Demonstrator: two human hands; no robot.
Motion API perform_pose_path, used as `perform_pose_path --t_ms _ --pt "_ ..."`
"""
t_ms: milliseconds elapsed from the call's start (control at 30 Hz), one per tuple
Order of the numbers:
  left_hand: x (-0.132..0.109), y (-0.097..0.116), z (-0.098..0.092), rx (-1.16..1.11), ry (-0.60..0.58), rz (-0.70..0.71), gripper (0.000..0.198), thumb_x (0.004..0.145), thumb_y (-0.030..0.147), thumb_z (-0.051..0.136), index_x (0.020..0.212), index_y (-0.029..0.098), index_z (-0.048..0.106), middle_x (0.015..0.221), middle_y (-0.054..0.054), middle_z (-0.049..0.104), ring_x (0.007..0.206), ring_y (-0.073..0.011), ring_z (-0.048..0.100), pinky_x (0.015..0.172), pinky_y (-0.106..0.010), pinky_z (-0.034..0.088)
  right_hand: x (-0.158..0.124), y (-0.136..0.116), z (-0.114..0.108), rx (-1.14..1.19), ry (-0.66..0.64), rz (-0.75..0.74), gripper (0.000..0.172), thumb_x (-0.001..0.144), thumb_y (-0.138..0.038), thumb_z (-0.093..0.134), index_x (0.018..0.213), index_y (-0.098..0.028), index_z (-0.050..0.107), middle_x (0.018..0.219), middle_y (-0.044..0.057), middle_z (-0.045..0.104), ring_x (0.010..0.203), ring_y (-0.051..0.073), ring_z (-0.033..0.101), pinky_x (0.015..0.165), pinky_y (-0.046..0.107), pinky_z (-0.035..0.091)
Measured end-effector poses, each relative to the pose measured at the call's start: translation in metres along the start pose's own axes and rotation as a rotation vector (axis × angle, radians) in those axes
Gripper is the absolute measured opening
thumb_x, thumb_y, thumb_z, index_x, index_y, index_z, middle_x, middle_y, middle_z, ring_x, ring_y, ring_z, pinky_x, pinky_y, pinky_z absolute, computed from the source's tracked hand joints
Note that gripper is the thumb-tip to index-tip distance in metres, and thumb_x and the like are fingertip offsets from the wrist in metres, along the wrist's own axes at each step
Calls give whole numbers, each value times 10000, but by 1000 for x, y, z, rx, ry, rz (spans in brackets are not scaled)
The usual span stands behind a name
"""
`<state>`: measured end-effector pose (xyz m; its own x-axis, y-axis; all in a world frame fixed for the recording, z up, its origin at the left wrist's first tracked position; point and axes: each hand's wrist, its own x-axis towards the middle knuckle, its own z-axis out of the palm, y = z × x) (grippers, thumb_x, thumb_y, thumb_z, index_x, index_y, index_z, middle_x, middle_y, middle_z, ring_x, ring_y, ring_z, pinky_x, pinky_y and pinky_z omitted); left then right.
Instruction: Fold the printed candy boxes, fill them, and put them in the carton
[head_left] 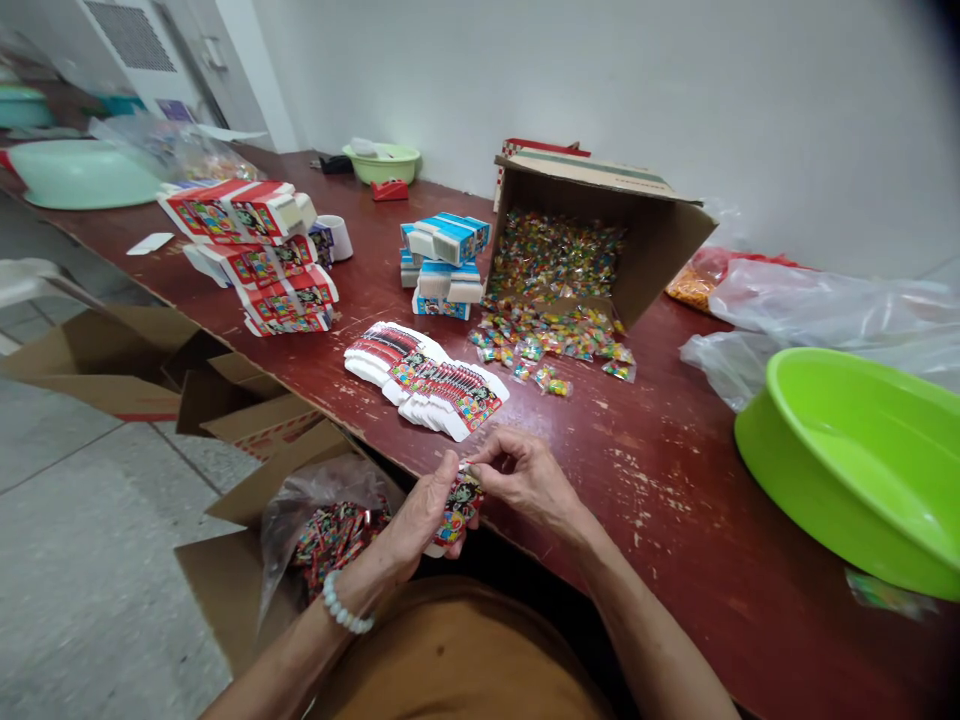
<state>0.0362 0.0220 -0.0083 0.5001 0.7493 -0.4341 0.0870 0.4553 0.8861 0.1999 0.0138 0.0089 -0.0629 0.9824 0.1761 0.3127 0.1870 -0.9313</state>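
My left hand is wrapped round a small printed candy box, red and colourful, held at the table's front edge. At the box's top end, the fingers of my right hand pinch a white flap. Just beyond my hands lies a fanned row of flat, unfolded candy boxes. Behind them, wrapped candies spill from a large cardboard carton tipped on its side. Below my left arm, an open carton lined with a clear bag holds many small wrapped pieces.
Bundled red boxes and bundled blue boxes are stacked on the dark red table. A green basin stands at the right beside clear plastic bags. Several open cartons sit on the floor at the left.
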Motion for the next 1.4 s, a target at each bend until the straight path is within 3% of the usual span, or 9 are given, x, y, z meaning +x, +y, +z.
perform_pose_path --t_ms 233,467,633,800,900,1033,1167,1300,1400 --pt "-5 0 5 -111 16 -24 664 820 769 405 741 143 612 580 -27 616 379 -97 518 380 -190 358 -2 -5 -10 56 -179 -40 154 881 -276 611 779 -183 681 792 11 639 737 149 579 688 262 440" --pt "-4 -3 6 -64 16 -46 700 800 801 381 818 149 636 584 -25 613 362 -95 502 369 -190 352 -10 -2 -2 -207 -40 -184 120 862 -167 576 800 -198 674 774 24 627 731 163 565 681 286 426" --pt "-5 -2 4 5 38 -56 721 811 807 338 687 143 593 571 -31 600 364 -82 492 365 -177 318 -7 2 4 13 -50 33 86 826 -203 621 749 -180 651 720 0 646 639 135 575 600 245 437" --pt "-2 -6 4 2 41 -34 699 815 798 356 749 148 607 594 -34 622 378 -95 516 373 -186 349 -3 6 7 100 -16 64 83 778 -176 619 695 -167 626 665 -17 607 595 114 533 559 222 406" --pt "0 -9 4 5 30 -34 710 817 797 353 724 139 606 569 -40 615 354 -93 503 362 -187 343 -3 6 4 122 -67 107 91 786 -190 632 698 -167 618 648 -24 591 579 110 519 541 219 386" --pt "3 -7 6 -109 48 -91 683 819 785 379 758 141 599 557 -27 609 342 -107 508 345 -197 363 -11 2 1 77 -114 24 124 879 -239 608 793 -180 676 776 9 613 716 141 571 675 260 446" --pt "4 -4 7 -301 29 -171 653 837 761 389 757 143 586 540 -23 600 350 -130 530 349 -225 418 -23 2 5 41 -65 -57 194 938 -216 545 1056 -234 697 1009 54 593 937 178 584 855 321 461" --pt "1 -9 8 -474 -53 -140 494 881 612 512 944 135 626 583 -35 641 449 -160 605 470 -278 527 -24 14 9 54 -44 -11 214 880 -172 605 1055 -247 702 976 42 602 908 182 578 825 319 468" --pt "-5 -13 9 -590 -66 -23 375 868 378 661 1183 193 579 888 -48 710 670 -163 681 628 -286 567 -22 22 8 149 -12 122 199 842 -230 667 1041 -229 677 860 18 623 753 163 573 688 286 472"
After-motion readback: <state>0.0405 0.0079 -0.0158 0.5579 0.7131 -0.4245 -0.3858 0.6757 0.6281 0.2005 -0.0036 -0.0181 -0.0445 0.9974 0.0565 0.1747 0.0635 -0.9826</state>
